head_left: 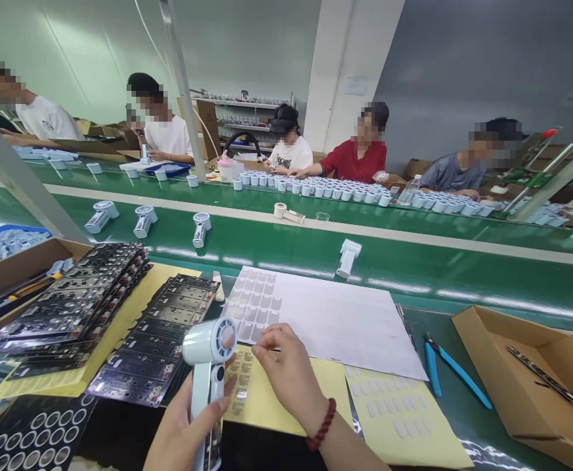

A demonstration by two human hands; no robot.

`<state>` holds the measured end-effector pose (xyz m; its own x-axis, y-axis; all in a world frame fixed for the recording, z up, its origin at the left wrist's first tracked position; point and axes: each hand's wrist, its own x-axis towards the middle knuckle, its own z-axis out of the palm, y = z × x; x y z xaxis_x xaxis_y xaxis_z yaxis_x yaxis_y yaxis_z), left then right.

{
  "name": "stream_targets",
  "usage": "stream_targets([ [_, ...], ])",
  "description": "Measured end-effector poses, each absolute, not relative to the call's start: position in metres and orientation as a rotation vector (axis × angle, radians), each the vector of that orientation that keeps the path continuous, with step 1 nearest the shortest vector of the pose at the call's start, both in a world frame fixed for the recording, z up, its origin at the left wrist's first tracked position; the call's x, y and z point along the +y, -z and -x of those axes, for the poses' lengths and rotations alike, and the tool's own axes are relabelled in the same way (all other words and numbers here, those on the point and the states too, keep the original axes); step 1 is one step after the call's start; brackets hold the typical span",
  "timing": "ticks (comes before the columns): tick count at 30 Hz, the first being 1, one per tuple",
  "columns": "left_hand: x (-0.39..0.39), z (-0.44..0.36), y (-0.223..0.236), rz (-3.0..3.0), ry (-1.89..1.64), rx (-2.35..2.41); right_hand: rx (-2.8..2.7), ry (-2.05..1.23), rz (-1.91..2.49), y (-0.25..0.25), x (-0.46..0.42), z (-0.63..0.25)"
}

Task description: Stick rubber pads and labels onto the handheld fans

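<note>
My left hand (188, 428) grips the handle of a small pale-blue handheld fan (209, 366), held upright near the bottom middle. My right hand (286, 373), with a red bead bracelet at the wrist, hovers beside the fan's round head with its fingers pinched together at the tips. Whatever it pinches is too small to make out. Under both hands lies a yellow sticker sheet (254, 392). Behind it sits a white backing sheet (326, 317) with rows of small clear labels.
Black printed panels (156, 340) are stacked at left on yellow paper, beside a cardboard box (9, 275). Blue-handled cutters (443, 369) and an open cardboard box (532, 379) lie at right. Fans (348, 257) ride the green conveyor; several people work at the far side.
</note>
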<state>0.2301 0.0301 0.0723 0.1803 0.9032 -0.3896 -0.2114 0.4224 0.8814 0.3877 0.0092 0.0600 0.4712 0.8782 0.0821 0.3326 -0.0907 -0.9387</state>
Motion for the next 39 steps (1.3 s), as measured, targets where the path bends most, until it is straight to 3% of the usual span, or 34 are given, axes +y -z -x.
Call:
stream_targets([
  [7, 0.022, -0.231, -0.063, -0.844, -0.875, 1.102, -1.125, -0.571, 1.776, -0.045, 0.02, -0.376],
  [13, 0.026, -0.231, -0.068, -0.806, -0.868, 1.104, -1.11, -0.715, 1.578, -0.048, 0.011, -0.388],
  [24, 0.047, -0.267, -0.098, -0.619, -0.757, 0.94, -1.101, -0.964, 1.327, -0.113, -0.023, -0.397],
  [35, 0.052, -0.301, -0.11, -0.543, -0.776, 0.88, -1.182, -0.857, 1.504, -0.12, -0.025, -0.403],
  [39, 0.052, -0.309, -0.111, -0.518, -0.814, 0.936, -1.31, -0.616, 1.59, -0.113, -0.024, -0.403],
])
